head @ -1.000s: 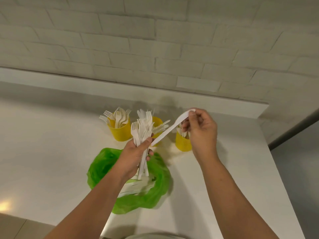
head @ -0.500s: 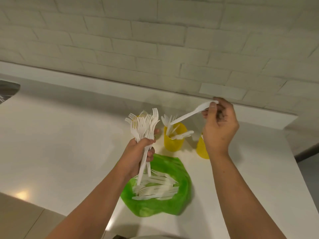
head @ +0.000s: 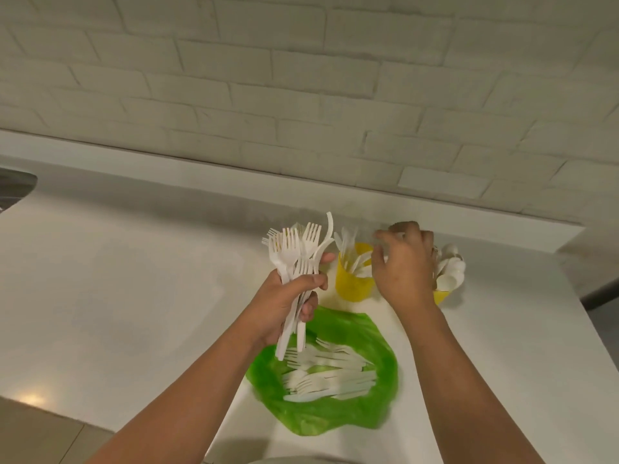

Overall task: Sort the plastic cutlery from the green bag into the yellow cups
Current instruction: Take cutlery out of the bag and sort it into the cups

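Note:
My left hand is shut on a bundle of white plastic forks, held upright above the green bag. The bag lies open on the counter with several white cutlery pieces inside. Behind it stands a yellow cup holding white cutlery. Further right is a second yellow cup full of white spoons, partly hidden by my right hand. That hand hovers back-up between the two cups with its fingers curled. Its palm is hidden and blurred.
The white counter runs to a low ledge under a white brick wall. Its right edge drops off just past the spoon cup. A dark metal object shows at the far left, and floor tiles at the lower left.
My right hand has come down from its raised spot to the spoon cup, and the long white piece it held no longer shows in it. My left hand keeps the fork bundle.

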{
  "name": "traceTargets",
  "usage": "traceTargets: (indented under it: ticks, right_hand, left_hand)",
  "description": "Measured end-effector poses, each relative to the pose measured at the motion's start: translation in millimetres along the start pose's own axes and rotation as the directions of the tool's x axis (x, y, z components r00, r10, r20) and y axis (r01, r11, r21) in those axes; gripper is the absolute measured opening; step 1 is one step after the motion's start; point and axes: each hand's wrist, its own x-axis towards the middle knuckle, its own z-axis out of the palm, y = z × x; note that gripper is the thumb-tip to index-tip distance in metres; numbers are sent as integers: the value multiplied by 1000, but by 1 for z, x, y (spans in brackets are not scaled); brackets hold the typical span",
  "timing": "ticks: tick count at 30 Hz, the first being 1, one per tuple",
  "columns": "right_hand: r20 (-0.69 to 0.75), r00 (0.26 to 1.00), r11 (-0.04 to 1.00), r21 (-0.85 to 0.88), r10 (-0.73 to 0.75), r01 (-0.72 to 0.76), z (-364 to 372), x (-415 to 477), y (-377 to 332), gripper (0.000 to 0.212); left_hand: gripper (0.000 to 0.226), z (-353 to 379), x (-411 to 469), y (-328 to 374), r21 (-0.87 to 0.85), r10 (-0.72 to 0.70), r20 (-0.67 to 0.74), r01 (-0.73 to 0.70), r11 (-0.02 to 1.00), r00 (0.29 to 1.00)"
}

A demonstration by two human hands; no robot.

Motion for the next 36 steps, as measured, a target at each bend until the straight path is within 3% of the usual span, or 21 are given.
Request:
traceTargets:
  ticks: [2, 3, 5, 7, 11, 15, 21, 26, 28, 30, 32, 33, 35, 36]
  right_hand:
    - [-94, 996, 972, 234, -8, 29, -7, -7, -20, 24]
    - [-40, 999, 906, 423, 13, 5, -11, -10, -32, 24]
    - [235, 972, 656, 736, -19, -165, -23, -15, -58, 24]
    - [390, 913, 483, 826, -117, -291, -26, -17, -71, 21]
    - [320, 947, 517, 818, -44, -253, -18, -20, -71, 10]
    - [295, 954, 526, 804, 53, -277, -11, -22, -64, 7]
    - [309, 951, 574, 783, -25, -239, -1, -22, -64, 28]
    - [453, 883, 599, 743, -123, -298, 9, -28, -58, 10]
    - [505, 857, 496, 773, -102, -396, 13, -36, -58, 13]
    - [598, 798, 282, 780, -72, -559, 20, -46, -62, 30]
    - [735, 677, 46, 678, -47, -733, 27, -57, -70, 44]
    - [795, 606, -18, 606, -24, -796, 31, -62, -75, 47]
    - [848, 529, -129, 527, 21, -840, 37, -70, -85, 53]
    - [856, 515, -237, 511, 51, -826, 39, -71, -90, 54]
  left_hand:
    - [40, -2, -1, 3, 12, -10, 23, 9, 1000, 1000]
    - [39, -3, -1, 4, 25, -14, 34, 13, 1000, 999]
    - [34, -3, -2, 6, 51, -11, 59, 8, 999, 998]
    - [27, -3, -2, 8, 73, -5, 69, 0, 997, 998]
    - [15, -8, -1, 8, 114, -2, 68, -6, 994, 998]
    - [13, -12, -3, 11, 304, 2, 60, -20, 952, 998]
    - [14, -19, -5, 8, 368, 0, -21, 8, 930, 1000]
    - [16, -25, -3, -3, 382, 19, -61, 6, 924, 998]
    - [20, -27, 1, -4, 332, 48, -100, -12, 943, 994]
    - [19, -26, 4, 0, 219, 67, -148, -34, 975, 987]
    - [20, -21, 10, 9, 49, 79, -192, -71, 996, 978]
    - [20, -18, 14, 15, -20, 91, -218, -98, 995, 972]
    - [22, -13, 24, 25, -57, 153, -272, -175, 983, 950]
    - [21, -9, 29, 29, -42, 193, -285, -213, 976, 939]
